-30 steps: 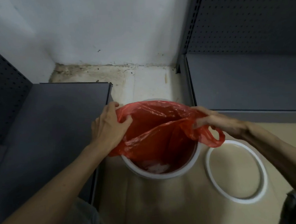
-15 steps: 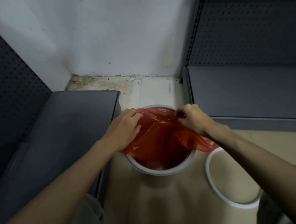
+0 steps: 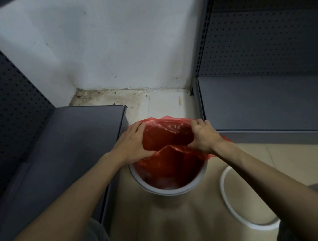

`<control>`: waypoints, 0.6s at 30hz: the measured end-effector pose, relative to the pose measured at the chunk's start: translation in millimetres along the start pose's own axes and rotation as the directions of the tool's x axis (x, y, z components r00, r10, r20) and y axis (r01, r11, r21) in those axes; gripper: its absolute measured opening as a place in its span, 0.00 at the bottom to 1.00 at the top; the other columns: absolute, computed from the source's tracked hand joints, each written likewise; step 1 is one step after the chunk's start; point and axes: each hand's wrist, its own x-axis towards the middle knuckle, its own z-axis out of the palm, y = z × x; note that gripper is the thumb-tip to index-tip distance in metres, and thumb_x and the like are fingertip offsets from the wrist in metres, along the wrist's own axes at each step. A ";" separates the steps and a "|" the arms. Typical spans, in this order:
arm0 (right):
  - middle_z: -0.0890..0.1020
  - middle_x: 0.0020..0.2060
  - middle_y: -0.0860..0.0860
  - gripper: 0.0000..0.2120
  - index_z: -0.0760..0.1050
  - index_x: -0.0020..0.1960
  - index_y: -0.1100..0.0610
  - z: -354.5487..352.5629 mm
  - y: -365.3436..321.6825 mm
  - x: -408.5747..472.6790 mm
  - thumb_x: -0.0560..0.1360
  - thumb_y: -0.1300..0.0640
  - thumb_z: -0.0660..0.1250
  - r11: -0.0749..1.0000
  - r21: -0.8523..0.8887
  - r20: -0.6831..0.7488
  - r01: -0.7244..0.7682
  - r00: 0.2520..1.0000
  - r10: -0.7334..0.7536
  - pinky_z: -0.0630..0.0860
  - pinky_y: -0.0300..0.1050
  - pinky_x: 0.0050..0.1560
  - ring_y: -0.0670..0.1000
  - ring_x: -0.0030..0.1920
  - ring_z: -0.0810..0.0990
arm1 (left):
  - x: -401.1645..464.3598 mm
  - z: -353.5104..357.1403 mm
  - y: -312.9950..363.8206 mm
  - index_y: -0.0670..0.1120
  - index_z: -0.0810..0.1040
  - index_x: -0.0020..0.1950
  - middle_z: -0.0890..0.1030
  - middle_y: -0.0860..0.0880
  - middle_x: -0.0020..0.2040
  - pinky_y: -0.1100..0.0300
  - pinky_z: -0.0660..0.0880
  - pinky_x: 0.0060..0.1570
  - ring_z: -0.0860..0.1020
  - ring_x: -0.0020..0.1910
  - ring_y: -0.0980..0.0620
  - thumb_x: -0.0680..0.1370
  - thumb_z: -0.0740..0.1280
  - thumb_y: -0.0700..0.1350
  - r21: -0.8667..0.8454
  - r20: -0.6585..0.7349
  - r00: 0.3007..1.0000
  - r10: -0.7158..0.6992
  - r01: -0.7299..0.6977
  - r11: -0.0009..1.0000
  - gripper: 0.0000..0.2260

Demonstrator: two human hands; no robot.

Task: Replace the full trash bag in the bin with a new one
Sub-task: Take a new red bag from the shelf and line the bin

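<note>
A round white bin [image 3: 170, 190] stands on the floor between two shelf units. A red plastic trash bag [image 3: 167, 137] lines it, its mouth spread over the far rim. My left hand [image 3: 133, 144] grips the bag's edge at the bin's left side, fingers over the rim. At the right side my right hand [image 3: 204, 135] holds the bag's edge, fingers curled on the plastic. A fold of the bag hangs inward across the middle. Something pale shows at the bag's bottom.
A white ring [image 3: 240, 209] lies flat on the floor to the right of the bin. Grey metal shelf units [image 3: 69, 148] [image 3: 269, 105] flank the bin closely on both sides. A white wall [image 3: 118, 46] closes the corner behind.
Both hands have moved to the far side of the bin and spread apart, stretching the bag's mouth over the back rim. The right hand let the loose handle drop.
</note>
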 end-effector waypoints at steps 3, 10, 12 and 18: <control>0.69 0.68 0.59 0.42 0.61 0.72 0.61 -1.2 1.9 7.8 0.67 0.48 0.77 0.999 0.049 0.033 -0.002 0.999 0.000 0.68 0.53 0.69 0.59 0.66 0.65 | 6.0 2.9 -7.1 0.51 0.53 0.79 0.59 0.49 0.78 0.44 0.64 0.73 0.60 0.76 0.48 0.66 0.73 0.68 -0.052 0.060 0.998 -0.030 0.033 0.998 0.50; 0.70 0.66 0.57 0.39 0.62 0.71 0.58 -6.0 3.8 20.5 0.64 0.57 0.75 0.991 0.128 0.140 -0.035 0.990 0.016 0.71 0.55 0.65 0.58 0.64 0.68 | 14.4 12.2 -16.0 0.51 0.54 0.79 0.60 0.49 0.76 0.44 0.64 0.73 0.61 0.74 0.48 0.65 0.75 0.67 -0.198 0.117 0.990 -0.083 0.105 0.975 0.51; 0.70 0.66 0.57 0.40 0.61 0.72 0.57 -6.0 3.3 23.5 0.64 0.59 0.73 0.986 0.162 0.166 -0.044 0.986 0.017 0.73 0.59 0.65 0.59 0.64 0.70 | 17.1 14.8 -16.4 0.52 0.56 0.78 0.62 0.48 0.75 0.44 0.66 0.72 0.63 0.73 0.48 0.64 0.76 0.66 -0.253 0.127 0.987 -0.099 0.128 0.959 0.50; 0.73 0.61 0.57 0.42 0.58 0.74 0.54 -3.2 3.8 23.3 0.63 0.61 0.70 0.976 0.207 0.220 -0.066 0.975 0.019 0.74 0.61 0.63 0.59 0.61 0.74 | 20.3 21.3 -20.5 0.55 0.55 0.78 0.64 0.45 0.73 0.48 0.69 0.68 0.67 0.71 0.44 0.63 0.77 0.67 -0.349 0.184 0.970 -0.160 0.217 0.912 0.51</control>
